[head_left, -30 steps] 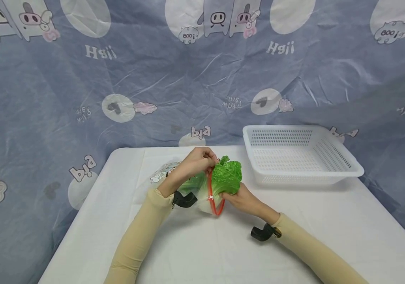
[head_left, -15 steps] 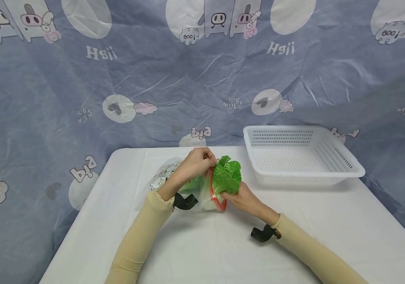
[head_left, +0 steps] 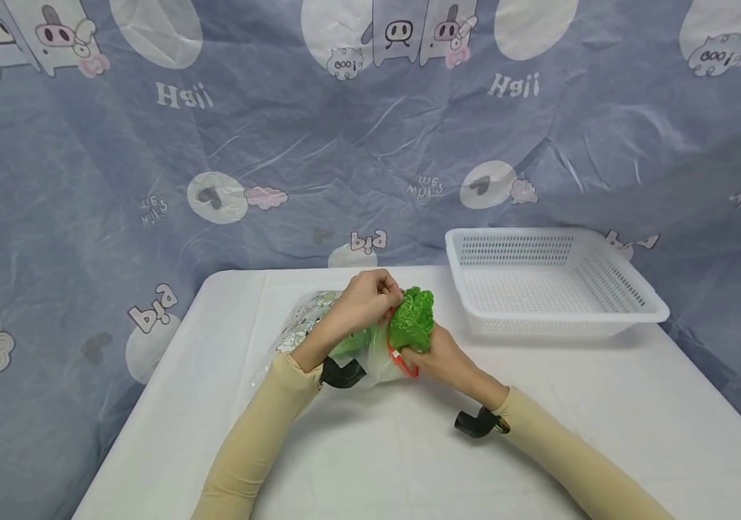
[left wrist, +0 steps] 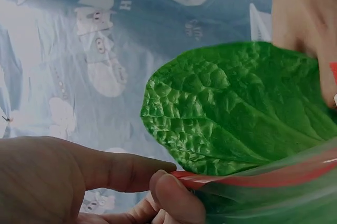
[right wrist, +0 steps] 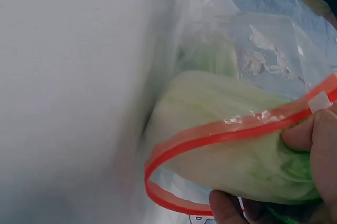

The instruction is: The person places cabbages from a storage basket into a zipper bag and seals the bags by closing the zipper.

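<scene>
Left hand [head_left: 364, 297] pinches the red bag rim [right wrist: 226, 135], right hand [head_left: 443, 357] grips the leafy vegetable [head_left: 412, 319] lying partway through it — apparently being worked through, so the next move calls for holding that rim wide.

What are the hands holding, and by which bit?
Left hand: the bag, by its red edge. Right hand: the lettuce, where pale stalk meets green leaf.

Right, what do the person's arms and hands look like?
The left sleeve is plain beige and close-fitting, with a curved black piece at its end; the right sleeve matches, with a similar piece. The left hand and right hand are ungloved.
</scene>
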`<act>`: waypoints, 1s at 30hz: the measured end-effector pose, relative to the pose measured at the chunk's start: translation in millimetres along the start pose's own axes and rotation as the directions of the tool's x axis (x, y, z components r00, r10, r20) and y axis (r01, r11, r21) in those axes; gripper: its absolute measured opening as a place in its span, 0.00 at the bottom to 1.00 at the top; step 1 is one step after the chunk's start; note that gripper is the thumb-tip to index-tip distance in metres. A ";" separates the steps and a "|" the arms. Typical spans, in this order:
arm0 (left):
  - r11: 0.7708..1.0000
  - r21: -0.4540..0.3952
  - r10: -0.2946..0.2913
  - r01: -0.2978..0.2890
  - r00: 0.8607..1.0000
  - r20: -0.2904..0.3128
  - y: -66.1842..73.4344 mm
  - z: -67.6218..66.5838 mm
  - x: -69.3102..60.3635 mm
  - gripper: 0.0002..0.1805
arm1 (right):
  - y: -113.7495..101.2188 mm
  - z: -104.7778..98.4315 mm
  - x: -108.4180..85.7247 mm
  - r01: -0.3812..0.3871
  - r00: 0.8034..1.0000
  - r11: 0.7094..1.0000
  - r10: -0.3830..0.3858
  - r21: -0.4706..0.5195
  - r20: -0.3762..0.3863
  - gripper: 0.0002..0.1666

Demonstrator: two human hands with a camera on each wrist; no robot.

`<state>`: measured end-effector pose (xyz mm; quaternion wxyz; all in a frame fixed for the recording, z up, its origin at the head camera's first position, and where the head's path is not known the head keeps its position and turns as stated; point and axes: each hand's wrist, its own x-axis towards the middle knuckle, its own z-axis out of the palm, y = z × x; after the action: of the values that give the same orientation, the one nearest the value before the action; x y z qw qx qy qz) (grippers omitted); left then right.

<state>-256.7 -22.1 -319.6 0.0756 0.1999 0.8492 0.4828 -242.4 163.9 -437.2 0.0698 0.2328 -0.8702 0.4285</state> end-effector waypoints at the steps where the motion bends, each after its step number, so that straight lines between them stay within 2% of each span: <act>1: 1.000 -0.009 -0.002 0.002 1.000 -0.009 -1.3 -0.3 0.9 0.04 | -0.4 0.8 -0.3 0.010 1.000 1.000 -0.010 -0.019 -0.006 0.34; 7: 1.000 -0.025 0.000 -0.001 0.999 -0.034 -8.2 -1.8 7.0 0.04 | 0.2 7.5 -1.8 0.091 0.994 0.993 -0.095 -0.075 -0.060 0.39; 15: 0.996 0.080 -0.022 0.025 0.999 -0.033 -10.2 -5.5 8.5 0.05 | 3.8 15.5 -1.7 0.170 0.982 0.985 -0.171 -0.022 -0.079 0.42; 20: 0.994 0.103 -0.030 0.038 0.996 -0.085 -9.8 -4.3 8.2 0.04 | 7.2 16.9 -2.0 0.212 0.977 0.977 -0.210 0.036 -0.046 0.39; 22: 0.992 0.122 -0.020 0.031 0.995 -0.094 -9.1 -2.2 8.4 0.03 | 7.7 17.0 -1.9 0.214 0.977 0.976 -0.214 0.032 -0.015 0.37; 25: 0.989 0.151 0.014 -0.002 0.997 -0.075 -5.9 1.7 7.2 0.03 | 6.6 16.3 -0.9 0.197 0.980 0.980 -0.197 0.015 0.027 0.37; 27: 0.987 0.160 0.033 -0.022 0.997 -0.066 -2.6 3.7 4.8 0.04 | 3.7 15.0 0.8 0.175 0.984 0.984 -0.175 -0.010 0.033 0.36; 30: 0.986 0.165 0.052 -0.040 0.996 -0.072 2.7 4.4 0.2 0.03 | -2.2 13.0 4.4 0.149 0.989 0.988 -0.148 -0.039 0.022 0.29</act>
<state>-254.7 -17.4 -319.6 0.0153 0.2064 0.8834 0.4205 -244.2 151.1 -442.3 0.0980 0.2996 -0.8597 0.4020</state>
